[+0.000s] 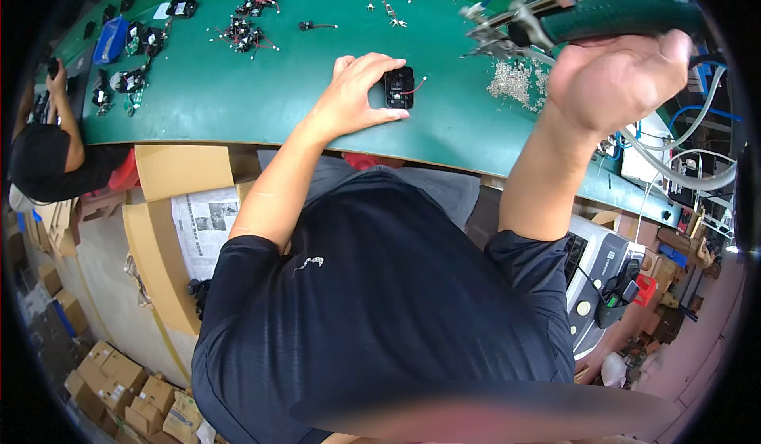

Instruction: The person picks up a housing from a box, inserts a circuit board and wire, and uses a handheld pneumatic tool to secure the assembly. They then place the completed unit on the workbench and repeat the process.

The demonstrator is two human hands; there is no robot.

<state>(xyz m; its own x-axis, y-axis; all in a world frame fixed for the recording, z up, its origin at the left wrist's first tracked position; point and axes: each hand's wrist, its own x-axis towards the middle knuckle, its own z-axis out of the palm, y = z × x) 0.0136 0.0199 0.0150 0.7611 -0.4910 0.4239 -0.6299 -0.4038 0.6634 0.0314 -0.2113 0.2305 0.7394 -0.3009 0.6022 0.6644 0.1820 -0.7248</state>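
Note:
My left hand (357, 95) grips a small black plastic housing (399, 89) flat on the green bench, thumb at its near edge and fingers along its far edge. A short red wire (414, 89) sticks out of the housing to the right. Raised above the bench's right side, my right hand (618, 79) is closed round a power screwdriver (626, 9) with a thick dark green body. Its metal front end (503, 28) points left, slightly blurred. Beneath that end lies a heap of small silvery parts (515, 83), probably screws.
Clusters of black parts with red wires (242, 33) lie on the bench (301, 71), with several black units beside a blue tray (111, 41) at the far left. Another person (47, 151) sits left. Pale hoses (697, 178) hang right; an open carton (162, 262) stands below.

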